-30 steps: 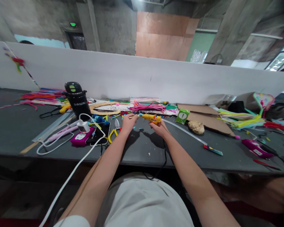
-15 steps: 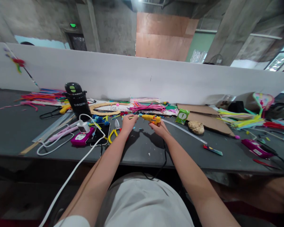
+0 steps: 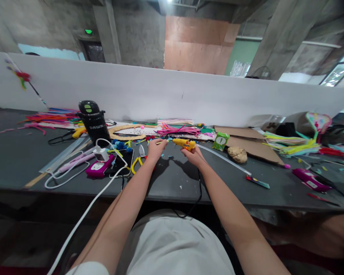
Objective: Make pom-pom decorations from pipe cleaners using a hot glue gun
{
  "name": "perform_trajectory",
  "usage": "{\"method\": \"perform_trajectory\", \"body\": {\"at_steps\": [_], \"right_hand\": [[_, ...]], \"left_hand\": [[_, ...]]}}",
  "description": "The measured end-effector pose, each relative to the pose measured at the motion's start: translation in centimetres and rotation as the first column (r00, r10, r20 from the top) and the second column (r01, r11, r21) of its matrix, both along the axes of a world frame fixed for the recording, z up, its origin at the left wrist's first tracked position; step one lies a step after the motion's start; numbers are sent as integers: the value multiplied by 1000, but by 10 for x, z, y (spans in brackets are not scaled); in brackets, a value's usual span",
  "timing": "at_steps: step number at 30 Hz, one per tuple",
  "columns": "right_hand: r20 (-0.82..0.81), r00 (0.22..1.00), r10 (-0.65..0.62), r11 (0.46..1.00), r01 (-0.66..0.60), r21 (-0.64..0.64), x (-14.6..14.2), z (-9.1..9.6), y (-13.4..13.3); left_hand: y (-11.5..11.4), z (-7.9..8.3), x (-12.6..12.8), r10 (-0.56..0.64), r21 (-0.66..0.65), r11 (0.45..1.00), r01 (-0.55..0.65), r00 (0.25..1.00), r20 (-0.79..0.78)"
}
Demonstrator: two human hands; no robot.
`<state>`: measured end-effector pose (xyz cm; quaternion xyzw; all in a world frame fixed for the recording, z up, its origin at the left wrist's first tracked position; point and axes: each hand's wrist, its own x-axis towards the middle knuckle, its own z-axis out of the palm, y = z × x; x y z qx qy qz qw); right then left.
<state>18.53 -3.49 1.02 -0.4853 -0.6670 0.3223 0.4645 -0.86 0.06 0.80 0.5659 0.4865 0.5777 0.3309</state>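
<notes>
The left hand (image 3: 155, 150) pinches a slim pale-green piece (image 3: 160, 143) between thumb and fingers, its bluish end poking out past the fingertips toward the nozzle of a yellow glue gun (image 3: 182, 143). The right hand (image 3: 192, 154) has its fingers wrapped round that gun's grip, just across from the pinch — whether nozzle and piece touch, I cannot tell. The likeliest trouble, I'd judge, is a burn: a small slip by either hand could bring the nozzle onto the left fingertips. The black cord (image 3: 200, 187) hanging below the right fingers could also snag and jerk the gun. Beyond the left fingers, a black bottle (image 3: 96, 128) reads "DAWN"; beyond the right ones, a green packet (image 3: 221, 141) shows a white round mark — no readable words.
</notes>
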Motion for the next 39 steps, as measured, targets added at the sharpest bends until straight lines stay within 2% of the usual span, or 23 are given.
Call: {"method": "perform_trajectory", "body": {"at_steps": [26, 29, 33, 36, 39], "right_hand": [[56, 998, -3, 1000, 2, 27, 7, -4, 6], [143, 987, -66, 998, 66, 11, 10, -6, 10], [251, 943, -218, 975, 220, 18, 17, -9, 16], [327, 891, -316, 945, 326, 24, 26, -12, 22], [438, 829, -349, 927, 374, 32, 35, -17, 28]], "left_hand": [[1, -1, 0, -23, 21, 1000, 22, 1000, 22], [2, -1, 0, -26, 31, 999, 25, 1000, 17], [1, 0, 0, -17, 28, 999, 17, 1000, 16], [0, 1, 0, -31, 34, 999, 30, 999, 17], [-1, 3, 0, -36, 36, 999, 35, 999, 18]]}}
